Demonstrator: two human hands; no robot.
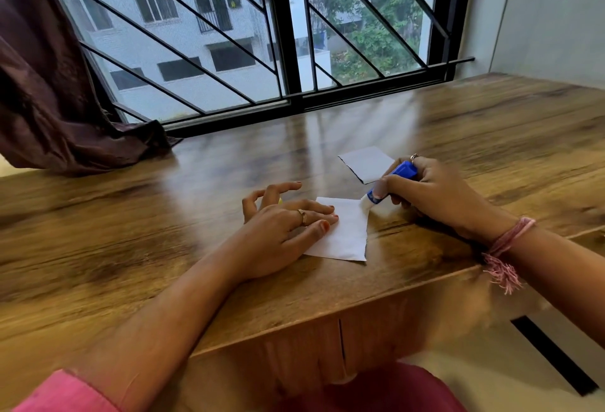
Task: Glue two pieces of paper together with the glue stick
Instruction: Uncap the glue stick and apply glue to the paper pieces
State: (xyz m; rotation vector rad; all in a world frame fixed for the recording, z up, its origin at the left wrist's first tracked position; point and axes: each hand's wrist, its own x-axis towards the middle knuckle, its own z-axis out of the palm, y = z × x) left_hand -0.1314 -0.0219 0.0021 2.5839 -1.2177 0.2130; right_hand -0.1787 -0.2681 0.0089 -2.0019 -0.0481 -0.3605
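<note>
The left hand (288,225) lies flat on the left part of the near paper (343,234), its fingers straight and spread, fingertips pressing down. This looks meant to pin the sheet so that it cannot slide or curl under the rubbing stick. The thumb and forefinger are lifted off the wood on the far side, and a small yellow thing shows under them, too hidden to name.

The right hand (435,192) grips the glue stick (389,182), its fingers curled round the blue barrel, the stick tilted down to the left. The white tip touches the far right corner of the near paper, so glue is probably being laid along that right edge. The low tilt lets the glue face meet the sheet broadly.

The near paper is white, roughly 4-sided, with an uneven right edge that looks torn or hand-cut. It lies flat on the wooden table (131,215), near the front edge. The second paper (366,162) lies farther off and to the right, apart from the 1st, just beyond the right hand; it is pale grey-white with a dark line along its near left edge. It probably waits there within reach for pressing on once the glue is spread.

A pink thread band (507,241) circles the right wrist.
</note>
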